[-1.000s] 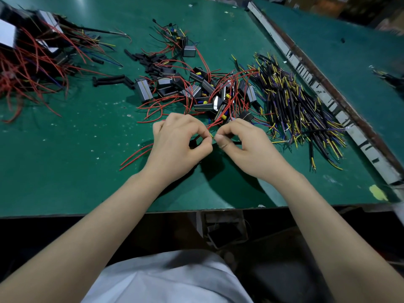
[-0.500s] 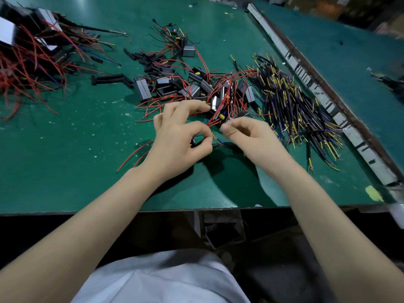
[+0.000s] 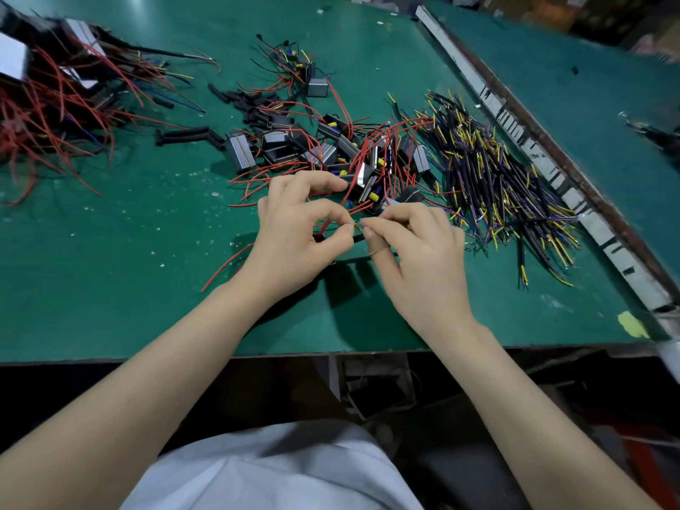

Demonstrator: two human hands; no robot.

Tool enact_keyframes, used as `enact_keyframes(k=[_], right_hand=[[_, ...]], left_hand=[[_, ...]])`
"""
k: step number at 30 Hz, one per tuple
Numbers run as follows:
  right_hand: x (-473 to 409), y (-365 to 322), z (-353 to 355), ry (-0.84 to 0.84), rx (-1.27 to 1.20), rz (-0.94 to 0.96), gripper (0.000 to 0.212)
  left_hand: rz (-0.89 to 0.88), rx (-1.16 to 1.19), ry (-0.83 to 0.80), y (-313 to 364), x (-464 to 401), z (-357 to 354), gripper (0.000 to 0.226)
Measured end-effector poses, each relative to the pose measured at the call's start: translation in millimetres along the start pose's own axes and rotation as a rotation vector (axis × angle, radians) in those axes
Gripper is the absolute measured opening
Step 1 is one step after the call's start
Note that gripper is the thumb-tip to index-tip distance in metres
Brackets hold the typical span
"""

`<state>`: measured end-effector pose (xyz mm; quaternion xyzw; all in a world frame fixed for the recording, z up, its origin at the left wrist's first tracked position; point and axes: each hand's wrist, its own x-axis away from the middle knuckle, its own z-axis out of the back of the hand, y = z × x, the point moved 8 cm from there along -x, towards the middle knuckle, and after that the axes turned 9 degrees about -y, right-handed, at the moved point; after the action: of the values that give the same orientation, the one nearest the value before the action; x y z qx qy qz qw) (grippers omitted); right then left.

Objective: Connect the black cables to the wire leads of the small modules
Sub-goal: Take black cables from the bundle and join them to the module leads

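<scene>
Left hand (image 3: 294, 233) pinches thin red wire lead (image 3: 333, 219); right hand (image 3: 415, 244) pinches short black cable (image 3: 358, 238) at frame centre. Small grey box modules (image 3: 331, 152) heaped just above (red-wired), loose black-yellow cable pile (image 3: 496, 178) right, bare green tabletop (image 3: 110, 252) lower left.

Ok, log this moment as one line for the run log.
left hand pinches thin wire end | right hand pinches black cable | tips meeting | module pile behind | joint: cannot tell

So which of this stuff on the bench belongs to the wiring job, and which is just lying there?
In the job:
- left hand, pinching a red lead
- right hand, pinching a thin wire end
- small modules
- black cable pile

Lying about:
- red-wire heap
- black sleeves
- metal rail
</scene>
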<state>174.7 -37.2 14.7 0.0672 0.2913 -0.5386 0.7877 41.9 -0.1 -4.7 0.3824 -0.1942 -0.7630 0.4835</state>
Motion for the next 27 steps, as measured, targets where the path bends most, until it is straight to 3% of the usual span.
enact_keyframes(k=[15, 21, 27], right_hand=[[-18, -9, 2, -0.045, 0.137, 0.286, 0.01], [-23, -14, -6, -0.136, 0.207, 0.409, 0.015], [-18, -15, 8, 0.039, 0.194, 0.431, 0.015]], left_hand=[[-0.054, -0.017, 0.006, 2, 0, 3, 0.014], [-0.056, -0.036, 0.0, 3, 0, 4, 0.015], [0.038, 0.118, -0.033, -7, -3, 5, 0.014]])
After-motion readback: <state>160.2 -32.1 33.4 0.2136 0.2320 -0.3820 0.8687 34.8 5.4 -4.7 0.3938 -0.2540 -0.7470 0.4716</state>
